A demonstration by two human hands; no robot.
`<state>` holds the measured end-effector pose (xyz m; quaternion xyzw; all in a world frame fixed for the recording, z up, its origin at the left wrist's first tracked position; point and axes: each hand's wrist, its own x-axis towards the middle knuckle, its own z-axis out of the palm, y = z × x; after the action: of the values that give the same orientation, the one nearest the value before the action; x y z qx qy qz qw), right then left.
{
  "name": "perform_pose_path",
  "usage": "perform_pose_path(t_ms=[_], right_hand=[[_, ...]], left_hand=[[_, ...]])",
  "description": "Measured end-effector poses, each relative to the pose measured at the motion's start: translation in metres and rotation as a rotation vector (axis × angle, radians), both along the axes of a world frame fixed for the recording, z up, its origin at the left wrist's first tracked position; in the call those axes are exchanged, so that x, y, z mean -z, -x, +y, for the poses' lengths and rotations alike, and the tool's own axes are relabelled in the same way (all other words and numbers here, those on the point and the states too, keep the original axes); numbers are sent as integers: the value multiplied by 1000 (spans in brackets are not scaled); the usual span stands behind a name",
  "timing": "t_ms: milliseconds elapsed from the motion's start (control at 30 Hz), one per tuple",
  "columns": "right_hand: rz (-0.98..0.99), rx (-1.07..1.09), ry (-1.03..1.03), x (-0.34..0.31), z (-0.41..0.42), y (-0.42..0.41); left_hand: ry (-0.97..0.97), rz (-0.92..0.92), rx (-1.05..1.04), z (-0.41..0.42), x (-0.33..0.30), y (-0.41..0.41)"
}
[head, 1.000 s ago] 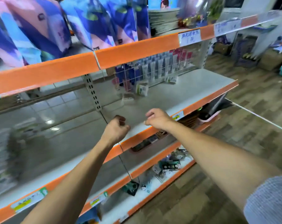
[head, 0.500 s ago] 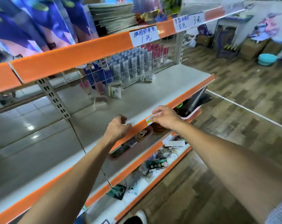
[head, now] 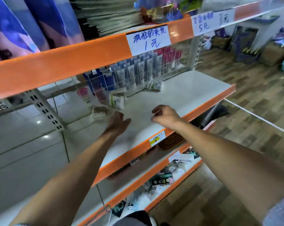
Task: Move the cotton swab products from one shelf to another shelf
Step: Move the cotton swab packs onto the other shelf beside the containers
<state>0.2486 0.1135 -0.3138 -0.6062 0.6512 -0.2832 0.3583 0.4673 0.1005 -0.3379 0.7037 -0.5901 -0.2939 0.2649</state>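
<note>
Both hands have risen from the shelf's orange edge to above its white top. The left hand (head: 117,120), grip released, reaches toward a blurred clear pack (head: 99,111), maybe cotton swabs. The right hand (head: 165,116) hovers loosely curled, grasping nothing, over the shelf (head: 178,95).

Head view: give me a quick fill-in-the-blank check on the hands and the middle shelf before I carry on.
1. The left hand reaches toward a clear ____ of swabs on the shelf.
2. The right hand holds ____.
3. The front edge of the shelf is coloured ____.
4. The tubes hang behind a wire ____.

Missing words: packet; nothing; orange; grid
</note>
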Motion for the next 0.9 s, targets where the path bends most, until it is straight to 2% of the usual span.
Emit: perform_pose_path(t_ms=[200, 433, 633, 900], right_hand=[[25, -97, 35, 0, -35, -7], [130, -265, 39, 4, -78, -13], [174, -438, 101, 0, -112, -15], [222, -488, 190, 4, -158, -31]], left_hand=[[-4, -48, -63, -33, 0, -5], [9, 122, -206, -47, 4, 10], [-12, 140, -378, -61, 1, 22], [4, 150, -452, -76, 5, 26]])
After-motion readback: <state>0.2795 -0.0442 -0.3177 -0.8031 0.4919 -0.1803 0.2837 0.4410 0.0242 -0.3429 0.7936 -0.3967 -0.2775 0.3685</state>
